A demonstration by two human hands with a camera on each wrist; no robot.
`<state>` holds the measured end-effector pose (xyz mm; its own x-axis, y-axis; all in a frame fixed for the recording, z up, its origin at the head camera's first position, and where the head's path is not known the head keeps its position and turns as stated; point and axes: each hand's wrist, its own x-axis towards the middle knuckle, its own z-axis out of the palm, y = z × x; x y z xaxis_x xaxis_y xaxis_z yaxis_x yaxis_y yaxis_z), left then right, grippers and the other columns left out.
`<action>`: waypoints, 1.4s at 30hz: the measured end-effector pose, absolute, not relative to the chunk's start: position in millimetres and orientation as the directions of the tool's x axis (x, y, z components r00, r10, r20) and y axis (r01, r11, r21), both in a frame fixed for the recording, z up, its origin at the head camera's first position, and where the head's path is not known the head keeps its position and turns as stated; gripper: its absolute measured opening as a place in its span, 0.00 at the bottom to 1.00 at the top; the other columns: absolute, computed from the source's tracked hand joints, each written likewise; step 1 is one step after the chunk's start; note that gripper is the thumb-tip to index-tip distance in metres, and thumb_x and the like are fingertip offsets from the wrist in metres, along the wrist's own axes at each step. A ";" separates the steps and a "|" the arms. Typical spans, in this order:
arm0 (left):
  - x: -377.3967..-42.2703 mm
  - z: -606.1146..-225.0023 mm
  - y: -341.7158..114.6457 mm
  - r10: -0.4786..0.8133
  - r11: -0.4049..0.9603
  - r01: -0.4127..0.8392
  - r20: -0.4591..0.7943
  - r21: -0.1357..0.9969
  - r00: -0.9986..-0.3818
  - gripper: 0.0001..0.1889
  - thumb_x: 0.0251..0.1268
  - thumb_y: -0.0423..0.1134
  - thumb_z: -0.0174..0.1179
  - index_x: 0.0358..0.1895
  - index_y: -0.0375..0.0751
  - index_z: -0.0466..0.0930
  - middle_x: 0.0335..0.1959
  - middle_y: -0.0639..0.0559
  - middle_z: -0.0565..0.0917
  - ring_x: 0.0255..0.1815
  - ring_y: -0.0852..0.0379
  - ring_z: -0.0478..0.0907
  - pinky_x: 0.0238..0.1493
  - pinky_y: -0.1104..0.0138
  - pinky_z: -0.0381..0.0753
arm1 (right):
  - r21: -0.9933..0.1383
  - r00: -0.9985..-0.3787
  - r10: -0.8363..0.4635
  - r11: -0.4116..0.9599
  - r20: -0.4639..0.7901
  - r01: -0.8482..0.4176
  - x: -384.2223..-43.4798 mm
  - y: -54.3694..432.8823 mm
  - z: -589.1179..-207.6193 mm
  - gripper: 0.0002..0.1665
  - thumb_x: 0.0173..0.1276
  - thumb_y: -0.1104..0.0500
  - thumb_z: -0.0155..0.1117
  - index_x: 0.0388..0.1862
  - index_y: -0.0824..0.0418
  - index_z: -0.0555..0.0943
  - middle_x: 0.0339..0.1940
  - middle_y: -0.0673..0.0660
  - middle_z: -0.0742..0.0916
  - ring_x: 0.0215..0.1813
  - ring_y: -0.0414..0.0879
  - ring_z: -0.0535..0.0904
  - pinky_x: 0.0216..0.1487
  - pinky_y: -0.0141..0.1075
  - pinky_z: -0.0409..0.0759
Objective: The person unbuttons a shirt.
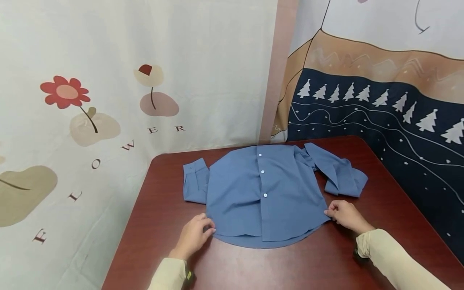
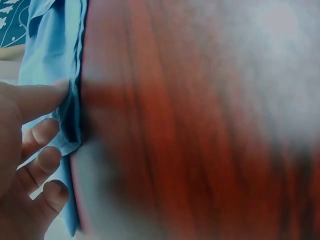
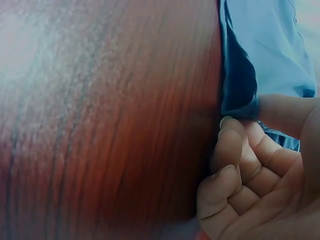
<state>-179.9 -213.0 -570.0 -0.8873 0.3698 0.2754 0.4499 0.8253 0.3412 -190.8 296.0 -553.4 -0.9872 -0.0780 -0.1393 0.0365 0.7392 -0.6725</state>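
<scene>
Nearest you, your pale-yellow cloth sleeves reach in over the glossy red-brown wooden table, and here are both hands at the near edge of the blue button-front cloth shirt, lying spread before you. Your left hand takes the near left corner, thumb on the cloth; it looks like a pinch, though the forefinger is hidden, so how firm it is you cannot tell from here. Your right hand pinches the near right corner, thumb over curled fingers, a flap of the edge turned up there. Catch both layers at each side, ideally, and draw outward evenly, lightly, so neither corner pulls ahead. Between them the curved hem shows its back layer peeking out past the front; worth watching that the two don't slip further apart. Further up, small white buttons run along the front, with soft creases to their left: gentle tension should ease those. Beyond, the left shirt sleeve lies beside the body, and the right shirt sleeve sprawls bent outward; avoid dragging either.
</scene>
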 end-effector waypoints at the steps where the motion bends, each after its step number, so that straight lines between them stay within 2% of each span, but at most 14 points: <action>1: -179.9 -569.6 -213.9 0.355 0.827 0.441 0.284 0.350 -0.891 0.11 0.50 0.39 0.75 0.25 0.56 0.80 0.25 0.64 0.69 0.28 0.65 0.67 0.29 0.67 0.71 | -0.673 -0.988 -0.078 0.738 -0.133 0.033 -190.7 295.9 -553.5 0.14 0.64 0.62 0.67 0.22 0.60 0.73 0.15 0.51 0.76 0.21 0.46 0.73 0.23 0.37 0.72; 8: -180.7 -572.8 -216.9 0.327 0.841 0.379 0.195 0.386 -0.925 0.12 0.47 0.47 0.76 0.35 0.59 0.82 0.27 0.66 0.69 0.29 0.67 0.68 0.29 0.67 0.71 | -0.665 -0.991 -0.071 0.746 -0.116 0.024 -188.6 295.3 -550.8 0.13 0.65 0.61 0.66 0.22 0.60 0.74 0.17 0.51 0.77 0.22 0.46 0.73 0.23 0.36 0.72; 12: -179.4 -576.8 -216.7 0.335 0.829 0.389 0.201 0.402 -0.921 0.08 0.51 0.43 0.74 0.29 0.60 0.83 0.26 0.67 0.67 0.29 0.67 0.67 0.31 0.69 0.71 | -0.664 -0.991 -0.066 0.747 -0.116 0.028 -188.6 293.3 -551.1 0.13 0.66 0.61 0.66 0.22 0.60 0.75 0.16 0.51 0.77 0.21 0.45 0.73 0.23 0.36 0.71; 16: -178.6 -577.1 -215.0 0.318 0.832 0.375 0.202 0.409 -0.926 0.10 0.55 0.42 0.72 0.26 0.58 0.78 0.26 0.68 0.68 0.29 0.67 0.69 0.33 0.67 0.73 | -0.667 -0.991 -0.063 0.744 -0.115 0.030 -189.3 293.2 -551.9 0.13 0.66 0.61 0.66 0.23 0.60 0.75 0.16 0.51 0.77 0.21 0.45 0.73 0.23 0.36 0.71; 17: -178.5 -576.5 -214.5 0.318 0.836 0.369 0.190 0.405 -0.929 0.10 0.56 0.41 0.71 0.26 0.58 0.78 0.26 0.67 0.69 0.29 0.66 0.70 0.33 0.66 0.74 | -0.668 -0.992 -0.061 0.744 -0.115 0.031 -189.4 293.3 -552.2 0.13 0.66 0.61 0.66 0.23 0.60 0.75 0.16 0.51 0.77 0.21 0.45 0.73 0.23 0.36 0.71; 20: -178.2 -574.1 -214.3 0.321 0.845 0.359 0.160 0.397 -0.933 0.10 0.60 0.40 0.68 0.27 0.55 0.75 0.30 0.63 0.74 0.41 0.57 0.79 0.42 0.60 0.79 | -0.668 -0.991 -0.063 0.743 -0.117 0.031 -189.8 294.2 -553.1 0.13 0.66 0.61 0.66 0.22 0.60 0.75 0.16 0.51 0.76 0.21 0.45 0.73 0.23 0.36 0.71; 23: -177.6 -570.9 -216.0 0.291 0.846 0.320 0.133 0.427 -0.948 0.09 0.63 0.38 0.66 0.29 0.52 0.74 0.31 0.59 0.75 0.43 0.53 0.79 0.43 0.58 0.79 | -0.668 -0.991 -0.066 0.744 -0.120 0.031 -190.5 295.3 -554.2 0.13 0.66 0.60 0.65 0.22 0.60 0.75 0.16 0.51 0.77 0.21 0.45 0.72 0.23 0.36 0.71; 25: -177.4 -569.0 -217.4 0.246 0.844 0.270 0.112 0.463 -0.963 0.09 0.63 0.39 0.66 0.31 0.50 0.73 0.28 0.60 0.73 0.35 0.56 0.78 0.37 0.59 0.77 | -0.666 -0.990 -0.069 0.745 -0.121 0.030 -190.8 296.0 -554.4 0.13 0.66 0.60 0.65 0.23 0.60 0.75 0.17 0.50 0.77 0.21 0.45 0.73 0.23 0.36 0.71; 27: -177.9 -567.9 -218.1 0.195 0.848 0.204 0.070 0.489 -0.978 0.11 0.62 0.44 0.67 0.32 0.49 0.73 0.24 0.60 0.71 0.26 0.60 0.71 0.31 0.62 0.72 | -0.662 -0.990 -0.065 0.749 -0.121 0.032 -191.1 296.6 -554.8 0.13 0.66 0.60 0.65 0.23 0.59 0.75 0.17 0.50 0.77 0.21 0.45 0.73 0.23 0.36 0.71; 31: -179.4 -568.0 -217.0 0.169 0.868 0.150 0.002 0.473 -0.986 0.17 0.55 0.53 0.70 0.31 0.49 0.73 0.21 0.60 0.69 0.22 0.62 0.66 0.27 0.64 0.68 | -0.659 -0.992 -0.060 0.751 -0.115 0.031 -190.5 296.9 -554.8 0.13 0.66 0.61 0.65 0.23 0.59 0.75 0.16 0.50 0.77 0.21 0.45 0.73 0.23 0.36 0.71; 36: -180.2 -567.8 -217.3 0.198 0.846 0.193 0.043 0.498 -0.979 0.14 0.57 0.44 0.70 0.25 0.51 0.72 0.21 0.60 0.69 0.23 0.63 0.67 0.27 0.65 0.69 | -0.663 -0.992 -0.059 0.748 -0.107 0.027 -190.8 297.0 -555.7 0.13 0.66 0.61 0.66 0.22 0.59 0.74 0.15 0.50 0.76 0.21 0.45 0.72 0.23 0.36 0.71; 42: -179.1 -561.4 -226.4 0.156 0.721 0.169 0.081 0.672 -0.985 0.14 0.59 0.35 0.69 0.23 0.49 0.72 0.16 0.59 0.71 0.18 0.63 0.68 0.25 0.67 0.70 | -0.678 -0.993 -0.064 0.735 -0.103 0.023 -190.0 299.2 -556.1 0.13 0.66 0.61 0.65 0.23 0.60 0.74 0.16 0.51 0.76 0.22 0.45 0.73 0.24 0.36 0.72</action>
